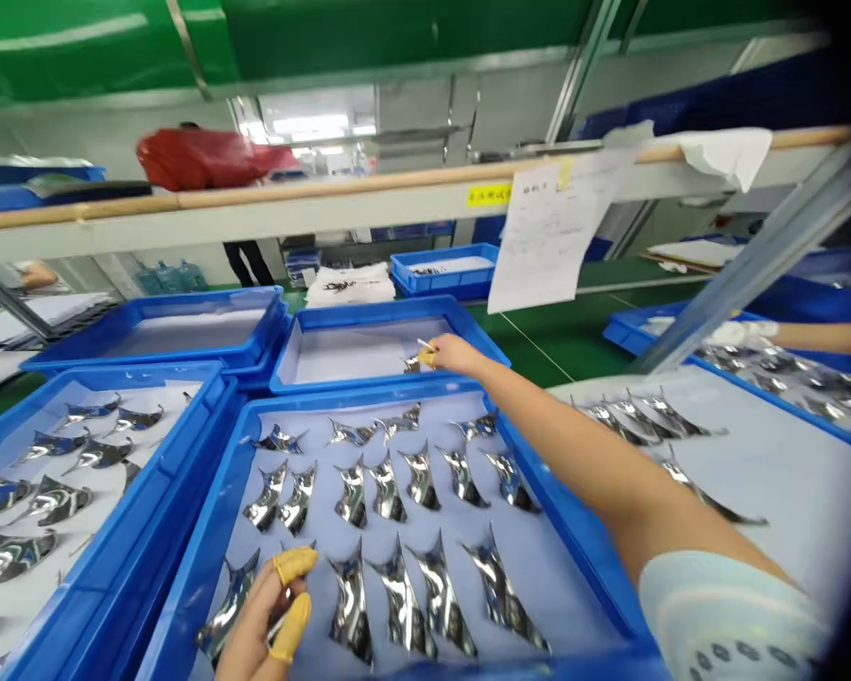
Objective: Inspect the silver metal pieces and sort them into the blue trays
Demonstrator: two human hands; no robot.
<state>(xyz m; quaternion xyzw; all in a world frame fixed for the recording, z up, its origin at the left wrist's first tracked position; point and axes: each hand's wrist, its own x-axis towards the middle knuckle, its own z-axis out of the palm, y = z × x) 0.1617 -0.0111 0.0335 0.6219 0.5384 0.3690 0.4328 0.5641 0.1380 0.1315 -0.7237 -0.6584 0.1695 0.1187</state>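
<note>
My right hand [446,354], with yellow finger covers, reaches into the back blue tray [496,352]. Its closed fingers pinch a small shiny curved metal piece [411,364], and a thin white tip shows by them. My left hand [266,615], also with yellow finger covers on thumb and forefinger, is over the front left of the near blue tray [574,558]. It closes around a shiny metal piece [276,624], mostly hidden by the fingers. Several curved, pointed mirror-finish metal pieces [423,476] lie in rows on white lining in this tray.
Stacked blue trays [205,416] at left hold more metal pieces. On white sheeting at right lie further metal pieces [670,414]. Another person's gloved hand [741,333] works over a blue tray there. A rail [369,222] with a hanging paper [557,232] crosses above.
</note>
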